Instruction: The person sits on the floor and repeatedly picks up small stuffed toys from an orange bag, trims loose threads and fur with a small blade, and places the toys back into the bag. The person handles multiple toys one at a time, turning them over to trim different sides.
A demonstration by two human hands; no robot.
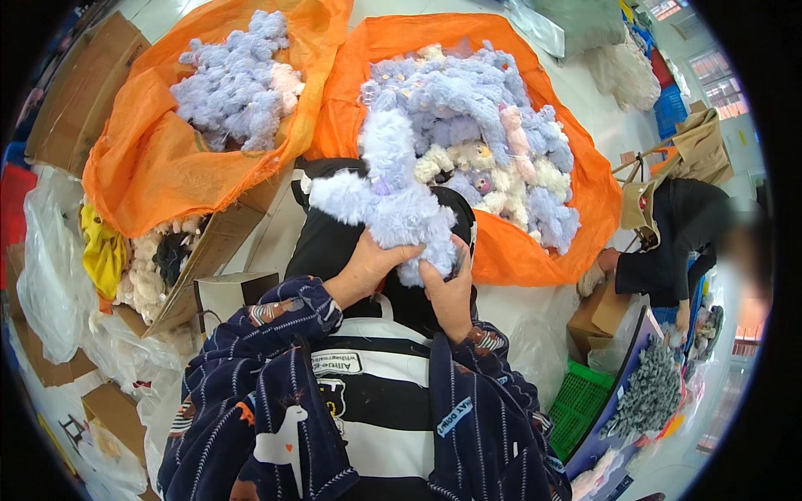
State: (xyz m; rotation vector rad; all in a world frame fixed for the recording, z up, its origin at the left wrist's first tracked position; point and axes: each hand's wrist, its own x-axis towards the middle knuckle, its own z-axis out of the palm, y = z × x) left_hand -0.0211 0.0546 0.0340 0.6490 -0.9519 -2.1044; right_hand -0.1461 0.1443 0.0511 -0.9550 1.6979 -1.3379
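Observation:
A fluffy pale-lilac plush toy skin lies across my lap, limp, with long floppy parts reaching away from me. My left hand is closed on its near left side, the thumb pressing into the fur. On the near right side my right hand pinches the same plush, thumb and fingertips together at its lower end. Both thumbs almost meet there. Just beyond my knees, an orange sack is spread open, full of lilac plush pieces with some cream and pink ones.
Another orange sack with lilac plush lies at the far left. Cardboard boxes and clear plastic bags stand along the left. To the right are a green crate, a carton and a person bending over.

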